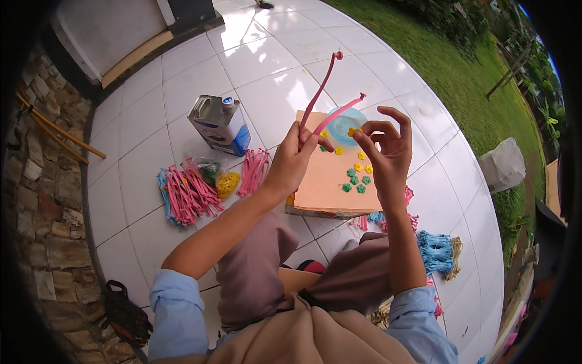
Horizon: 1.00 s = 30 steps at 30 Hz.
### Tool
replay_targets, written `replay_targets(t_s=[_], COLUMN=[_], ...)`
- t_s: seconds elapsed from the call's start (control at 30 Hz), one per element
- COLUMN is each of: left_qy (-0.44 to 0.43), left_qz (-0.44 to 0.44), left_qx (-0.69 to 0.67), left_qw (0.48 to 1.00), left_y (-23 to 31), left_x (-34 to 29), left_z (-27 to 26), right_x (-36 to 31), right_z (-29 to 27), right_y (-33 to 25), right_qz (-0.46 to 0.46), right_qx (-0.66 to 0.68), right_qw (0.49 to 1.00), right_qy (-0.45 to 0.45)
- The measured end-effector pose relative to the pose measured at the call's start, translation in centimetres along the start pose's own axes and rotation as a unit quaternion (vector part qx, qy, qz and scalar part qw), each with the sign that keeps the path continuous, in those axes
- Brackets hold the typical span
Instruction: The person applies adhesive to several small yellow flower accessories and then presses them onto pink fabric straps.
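In the head view, the left hand (294,159) has its fingers clamped on two pink lengths, a darker strip (317,91) and a paler strip (341,113), each with a small knob at its far tip. Both stick out from the top of the fist; whether they join inside it, I cannot tell. The right hand (389,148) has thumb and forefinger together on a yellow flower (354,131), while its other fingers stand raised and apart from the pinch.

The relation that matters is between flower and strips. The long axis of the paler strip slants up and to the right out of the left fist, so its free end leans toward the right hand. The darker strip rises more steeply, its tip well away from the flower. The flower sits to the right of the left fist and just below the paler strip's free end as seen here, with the right hand the nearer to that end; how far apart they are in depth does not show.

Beneath the hands is a cardboard-topped box (312,188), carrying a translucent blue dish (359,116), loose yellow flowers (359,167) and green flowers (354,180). To its left on the tiled floor (260,57) stand a metal can (221,126) and a heap of pink strips (189,193); to its right lies a blue bundle (434,252)
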State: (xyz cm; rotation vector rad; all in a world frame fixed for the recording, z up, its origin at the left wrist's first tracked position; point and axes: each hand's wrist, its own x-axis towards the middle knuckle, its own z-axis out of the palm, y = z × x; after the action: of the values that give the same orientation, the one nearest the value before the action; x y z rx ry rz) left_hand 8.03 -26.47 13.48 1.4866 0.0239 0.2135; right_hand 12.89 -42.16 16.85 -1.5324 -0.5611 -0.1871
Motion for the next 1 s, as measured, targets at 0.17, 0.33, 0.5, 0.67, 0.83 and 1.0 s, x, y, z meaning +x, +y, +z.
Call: replay_targets(t_s=[0.17, 0.33, 0.5, 0.67, 0.83, 1.0], left_qy=[0.008, -0.013, -0.014, -0.003, 0.002, -0.009], left_qz=[0.023, 0.014, 0.075, 0.023, 0.005, 0.010], left_qx=[0.050, 0.073, 0.129, 0.087, 0.101, 0.114], left_qw=[0.998, 0.997, 0.989, 0.996, 0.995, 0.993], left_y=[0.8, 0.7, -0.9, 0.4, 0.3, 0.3], left_x=[-0.7, -0.8, -0.3, -0.9, -1.1, -1.1], left_z=[1.0, 1.4, 0.9, 1.8, 1.5, 1.4], right_x=[-0.2, -0.1, -0.1, 0.2, 0.3, 0.4], right_z=[0.2, 0.2, 0.8, 0.4, 0.4, 0.3], right_y=[-0.6, -0.1, 0.2, 0.6, 0.6, 0.5], right_qz=[0.187, 0.241, 0.274, 0.279, 0.258, 0.255], right_qx=[0.163, 0.183, 0.182, 0.133, 0.098, 0.079], right_qw=[0.969, 0.953, 0.944, 0.951, 0.961, 0.964], right_qy=[-0.018, 0.014, 0.016, 0.011, -0.003, -0.015])
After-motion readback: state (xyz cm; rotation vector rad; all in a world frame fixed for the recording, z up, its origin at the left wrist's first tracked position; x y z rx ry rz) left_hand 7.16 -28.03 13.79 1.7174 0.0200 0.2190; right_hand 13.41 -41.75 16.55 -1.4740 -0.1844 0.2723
